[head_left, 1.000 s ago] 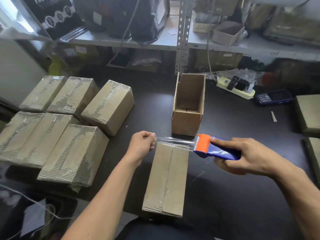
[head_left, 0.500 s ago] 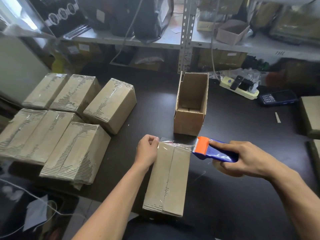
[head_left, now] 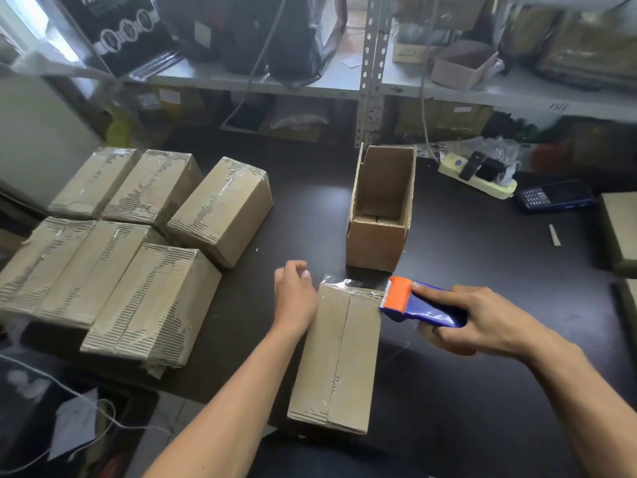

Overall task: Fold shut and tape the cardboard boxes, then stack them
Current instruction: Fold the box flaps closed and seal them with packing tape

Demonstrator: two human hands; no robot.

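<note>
A folded-shut cardboard box (head_left: 339, 360) lies lengthwise in front of me on the dark table (head_left: 482, 277). A strip of clear tape (head_left: 348, 286) runs across its far end, with the loose end sticking out at the far left corner. My right hand (head_left: 489, 322) grips a blue tape dispenser (head_left: 424, 308), whose orange head sits at the box's far right edge. My left hand (head_left: 294, 301) is against the box's far left side with fingers loosely curled, holding nothing. An open-topped box (head_left: 375, 246) stands just behind.
Several taped boxes (head_left: 151, 298) lie in two rows on the left of the table. At the back right lie a power strip (head_left: 482, 182) and a dark calculator-like device (head_left: 555, 198). More cardboard (head_left: 620, 229) sits at the right edge. Metal shelving (head_left: 368, 91) lines the back.
The tape held stretched above the box has come down onto its far end. My left hand let go of the tape end and dropped to the box's left side.
</note>
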